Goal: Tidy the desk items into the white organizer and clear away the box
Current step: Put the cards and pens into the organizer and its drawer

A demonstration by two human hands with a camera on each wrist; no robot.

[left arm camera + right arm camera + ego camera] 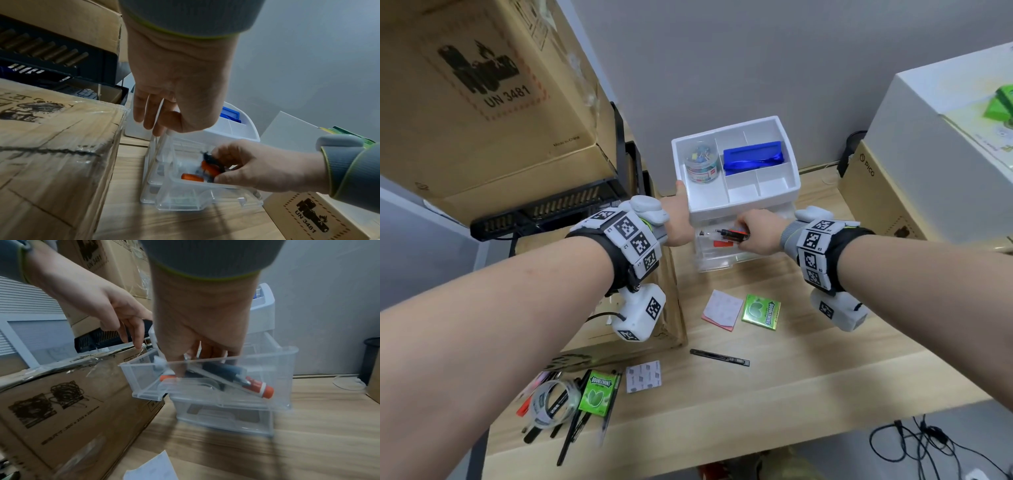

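Note:
The white organizer [743, 209] stands at the back of the desk, its top tray holding a clip jar [702, 168] and a blue box [753, 156]. Its clear top drawer [714, 260] is pulled out. My right hand [753, 229] reaches into that drawer [283, 378] and pinches a bundle of black and orange-capped markers [257, 386], which lie partly inside it. My left hand [676, 212] rests against the organizer's left side, fingers [150, 120] pointing down and fairly straight. A brown cardboard box [671, 308] sits just left of the organizer.
Loose on the desk lie a pink sticky pad [722, 310], a green gum pack [761, 311] and a black pen [719, 357]. At the front left, several pens, a tape roll [551, 401] and another gum pack [595, 392] are piled. Cartons [876, 192] stand at the right.

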